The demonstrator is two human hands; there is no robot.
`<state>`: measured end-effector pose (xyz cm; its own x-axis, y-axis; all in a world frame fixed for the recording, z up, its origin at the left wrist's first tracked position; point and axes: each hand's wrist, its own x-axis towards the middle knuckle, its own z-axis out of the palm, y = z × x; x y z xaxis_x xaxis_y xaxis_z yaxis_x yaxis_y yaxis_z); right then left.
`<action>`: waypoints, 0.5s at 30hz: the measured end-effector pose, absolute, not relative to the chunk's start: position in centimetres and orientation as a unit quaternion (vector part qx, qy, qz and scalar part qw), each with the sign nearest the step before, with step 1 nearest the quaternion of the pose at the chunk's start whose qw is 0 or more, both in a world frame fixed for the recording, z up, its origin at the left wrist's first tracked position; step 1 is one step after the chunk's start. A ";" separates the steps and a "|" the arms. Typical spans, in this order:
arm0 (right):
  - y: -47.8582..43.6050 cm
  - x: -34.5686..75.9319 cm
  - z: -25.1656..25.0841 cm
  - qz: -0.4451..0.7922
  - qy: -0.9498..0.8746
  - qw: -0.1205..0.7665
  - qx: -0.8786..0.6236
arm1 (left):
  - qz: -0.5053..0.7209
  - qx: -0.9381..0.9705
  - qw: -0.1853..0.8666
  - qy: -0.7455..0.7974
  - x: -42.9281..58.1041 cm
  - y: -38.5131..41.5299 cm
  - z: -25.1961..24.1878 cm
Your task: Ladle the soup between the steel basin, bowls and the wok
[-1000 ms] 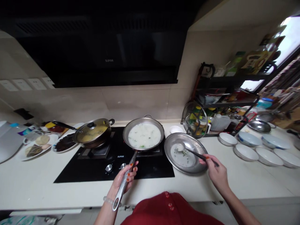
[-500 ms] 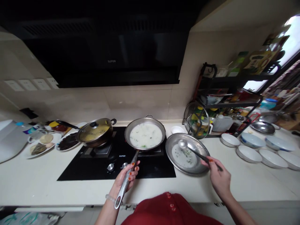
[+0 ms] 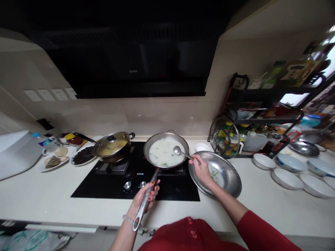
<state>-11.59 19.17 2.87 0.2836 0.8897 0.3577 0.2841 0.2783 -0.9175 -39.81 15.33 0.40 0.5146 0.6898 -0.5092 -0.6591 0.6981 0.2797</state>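
Note:
My left hand [image 3: 146, 197] is closed around the long metal handle of a pan [image 3: 146, 148] on the right burner. White soup [image 3: 165, 151] with bits of green fills much of that pan. In my right hand [image 3: 201, 169] is a ladle [image 3: 177, 150], its round bowl over the right side of the soup; whether it touches the surface I cannot tell. Beneath my right forearm stands a wide metal basin [image 3: 231, 176], with a shallow pool of white soup and chopped greens, partly hidden by the hand and arm.
A lidded pot [image 3: 112, 148] sits on the left burner of the black stove [image 3: 104, 186]. Plates of food [image 3: 83, 155] stand left of it. White bowls [image 3: 287, 178] cluster at the right. A glass lid [image 3: 224, 137] leans by a spice rack [image 3: 264, 120]. The range hood [image 3: 136, 80] hangs above.
My right hand has carried the ladle left, from the metal basin to over the pan. My left hand keeps hold of the pan handle. The view has shifted slightly left.

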 end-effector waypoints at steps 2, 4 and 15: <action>20.0 -11.9 2.3 0.272 -0.537 0.579 -0.550 | 0.389 0.018 0.870 0.303 -39.7 15.3 0.6; 20.4 -12.0 2.0 0.291 -0.506 0.581 -0.568 | 0.389 0.015 0.870 0.301 -39.7 15.2 0.6; 20.2 -10.7 3.9 0.372 -0.276 0.727 -0.506 | 0.386 0.017 0.871 0.304 -39.7 15.2 0.6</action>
